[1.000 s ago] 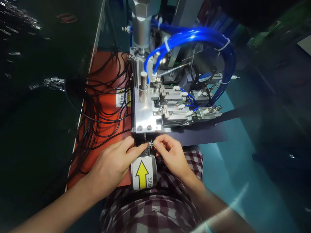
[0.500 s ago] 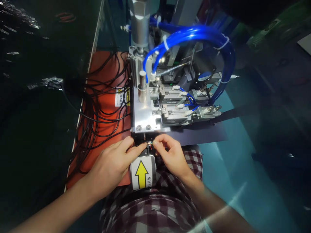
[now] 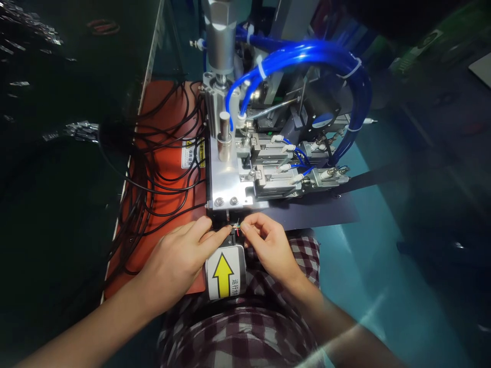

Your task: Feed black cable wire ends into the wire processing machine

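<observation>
Thin coloured wires [image 3: 237, 228], red, green and white among them, show between my fingertips at the front edge of the machine [image 3: 229, 184]. My left hand [image 3: 180, 258] comes in from the left, index finger stretched toward the wire ends and the other fingers curled; it is closed on the wires' left side. From the right, my right hand [image 3: 270, 243] pinches the wires' other ends between thumb and index finger. Just below the wires is a white label with a yellow arrow [image 3: 223, 275] on a rounded housing. The fingers hide most of the wires.
Black cables [image 3: 148, 189] lie in loops over the orange-red surface [image 3: 169, 214] at left. Blue air tubes [image 3: 307, 51] arch above the metal cylinders [image 3: 276, 181]. A silvery bundle of wire ends [image 3: 82, 131] lies at far left. A dark flat plate [image 3: 318, 210] extends right of the machine.
</observation>
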